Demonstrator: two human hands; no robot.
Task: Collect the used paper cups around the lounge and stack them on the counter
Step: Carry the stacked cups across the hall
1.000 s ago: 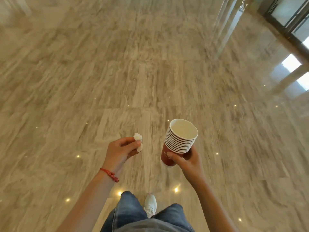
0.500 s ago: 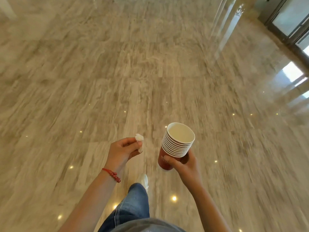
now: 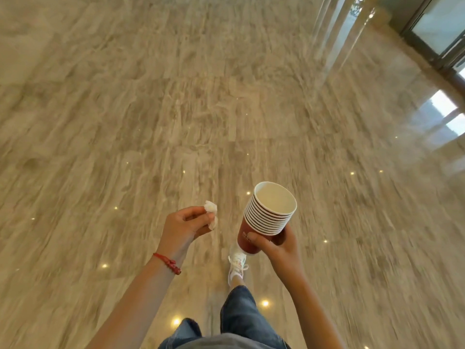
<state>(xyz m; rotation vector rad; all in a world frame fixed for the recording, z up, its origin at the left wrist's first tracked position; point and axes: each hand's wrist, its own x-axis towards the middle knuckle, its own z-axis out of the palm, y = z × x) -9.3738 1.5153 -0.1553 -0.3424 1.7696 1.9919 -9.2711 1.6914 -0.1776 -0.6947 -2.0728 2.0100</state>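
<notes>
My left hand [image 3: 185,226] pinched a crumpled white tissue [image 3: 210,214] in curled fingers. My right hand [image 3: 278,246] gripped the nested stack of red paper cups [image 3: 266,217], tilted, above the marble floor [image 3: 176,109].

Bright daylight from window [image 3: 437,23] upper right; glossy floor [image 3: 151,109] glare, motion blur toward edges.

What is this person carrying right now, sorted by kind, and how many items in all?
Stack of red paper cups: 1, gripped in the right hand; its nested cups are too tightly packed to count.
Crumpled white tissue: 1, pinched in the left hand.
Red bracelet: 1, on the left wrist.
Total: 3
</notes>
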